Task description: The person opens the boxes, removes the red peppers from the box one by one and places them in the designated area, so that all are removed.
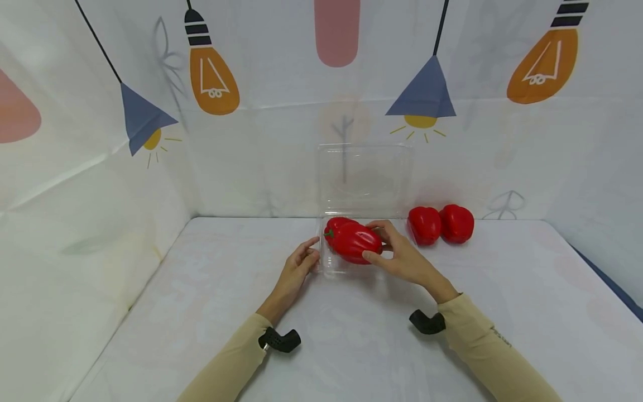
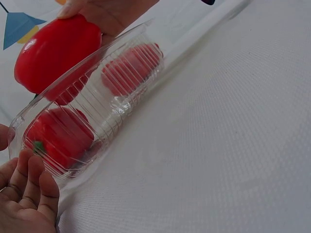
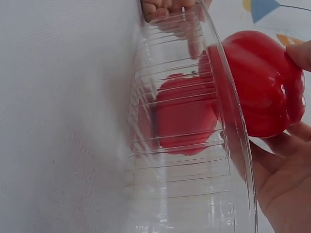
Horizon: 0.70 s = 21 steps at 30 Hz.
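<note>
My right hand (image 1: 402,258) grips a red bell pepper (image 1: 358,242) by its right end, thumb on the near side and fingers on the far side. The pepper is held tilted at the rim of a clear plastic clamshell box (image 3: 194,184), its green stem pointing left. Another red bell pepper (image 2: 60,141) lies inside the box at the left end, partly covered by the held one in the head view. Against the box's left end, my left hand (image 1: 296,269) rests with loosely bent fingers (image 2: 33,182).
Two more red bell peppers, one on the left (image 1: 425,225) and one on the right (image 1: 456,223), stand side by side on the white table (image 1: 211,268), right of the box. The box's clear lid (image 1: 365,178) stands up against the printed backdrop (image 1: 271,162).
</note>
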Each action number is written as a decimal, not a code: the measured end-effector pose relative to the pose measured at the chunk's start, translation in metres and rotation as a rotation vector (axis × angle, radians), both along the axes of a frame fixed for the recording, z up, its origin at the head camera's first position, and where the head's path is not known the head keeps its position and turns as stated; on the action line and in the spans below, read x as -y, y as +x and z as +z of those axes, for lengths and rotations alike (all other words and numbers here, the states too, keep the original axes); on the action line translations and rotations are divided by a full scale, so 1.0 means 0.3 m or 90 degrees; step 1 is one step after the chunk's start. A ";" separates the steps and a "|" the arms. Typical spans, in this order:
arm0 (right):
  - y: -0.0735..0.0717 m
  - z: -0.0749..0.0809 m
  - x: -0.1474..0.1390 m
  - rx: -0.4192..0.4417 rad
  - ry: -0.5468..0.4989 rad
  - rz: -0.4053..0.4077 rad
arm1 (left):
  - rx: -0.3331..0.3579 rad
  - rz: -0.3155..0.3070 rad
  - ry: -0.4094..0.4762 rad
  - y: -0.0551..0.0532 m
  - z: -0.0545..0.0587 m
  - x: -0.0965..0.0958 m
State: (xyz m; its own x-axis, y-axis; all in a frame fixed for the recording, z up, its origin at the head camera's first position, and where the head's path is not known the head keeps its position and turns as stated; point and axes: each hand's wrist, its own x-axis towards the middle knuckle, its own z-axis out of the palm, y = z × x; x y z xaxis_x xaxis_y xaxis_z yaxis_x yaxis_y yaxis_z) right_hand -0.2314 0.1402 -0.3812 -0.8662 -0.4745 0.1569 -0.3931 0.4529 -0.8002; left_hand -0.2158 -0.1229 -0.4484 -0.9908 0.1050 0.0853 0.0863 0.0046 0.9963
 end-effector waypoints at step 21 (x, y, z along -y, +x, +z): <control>0.008 0.033 -0.078 -0.006 -0.016 -0.022 | 0.021 -0.013 0.001 -0.006 0.003 0.003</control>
